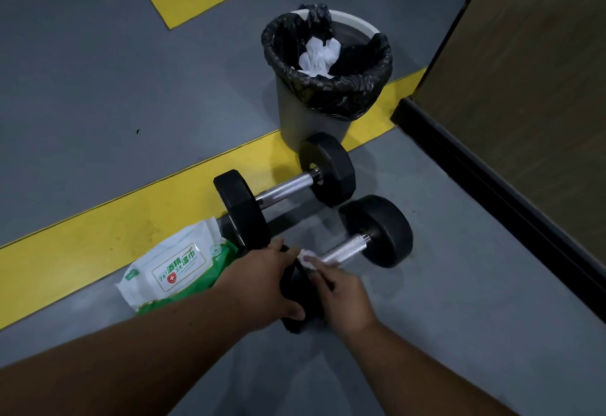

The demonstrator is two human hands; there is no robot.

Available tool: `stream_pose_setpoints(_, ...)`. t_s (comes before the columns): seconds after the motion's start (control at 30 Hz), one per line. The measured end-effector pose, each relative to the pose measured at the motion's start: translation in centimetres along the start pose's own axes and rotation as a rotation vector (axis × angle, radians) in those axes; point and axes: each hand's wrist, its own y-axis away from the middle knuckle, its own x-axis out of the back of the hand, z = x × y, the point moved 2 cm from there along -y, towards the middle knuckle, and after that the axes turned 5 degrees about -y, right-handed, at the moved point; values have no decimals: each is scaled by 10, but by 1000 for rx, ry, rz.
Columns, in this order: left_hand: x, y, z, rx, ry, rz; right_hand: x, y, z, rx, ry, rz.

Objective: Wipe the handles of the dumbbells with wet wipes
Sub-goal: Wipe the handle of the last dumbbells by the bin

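Both forearms reached up from the bottom edge of the frame toward its lower centre. Left hand [262, 284] was spread over the near weight [295, 297] of the nearer dumbbell [347, 251], with the fingers curled over its top edge and the thumb pressed against its lower side, holding it in place. Right hand [344, 294] lay just right of that weight, fingers closed around a small white wet wipe [306, 256] pressed against the near end of the knurled metal handle [344, 250]. That handle ran up and to the right from the hands to the far weight [380, 230] at centre right.

By size, the grey floor [98, 87] filled most of the frame, crossed by a yellow stripe [114, 228] running from lower left to upper right, with a yellow triangle [187, 0] at upper left. A brown wall panel [541, 71] with a dark base took up the right side. A grey bin [295, 114] lined with a black bag [328, 87] stood upper centre, with crumpled white wipes [319, 56] inside. The second dumbbell [285, 186] lay just in front of the bin, its near weight just beside the left hand's fingertips. A white and green wipes pack [170, 271] lay at lower left, just beside the left wrist and partly hidden by it.
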Motion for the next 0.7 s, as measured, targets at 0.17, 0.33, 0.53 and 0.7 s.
stream_pose_setpoints(0.17,-3,4,2,17,-8,-8,38,-16,-3,-12,47,274)
stream_pose_setpoints(0.33,-9,5,4,33,-87,-6,21,-4,6,-55,-59,221)
stream_pose_setpoints(0.53,-13,11,10,28,-171,-5,43,-14,6,1,136,167)
stream_pose_setpoints(0.7,-14,15,15,4,-264,26,23,-2,-6,-88,-180,330)
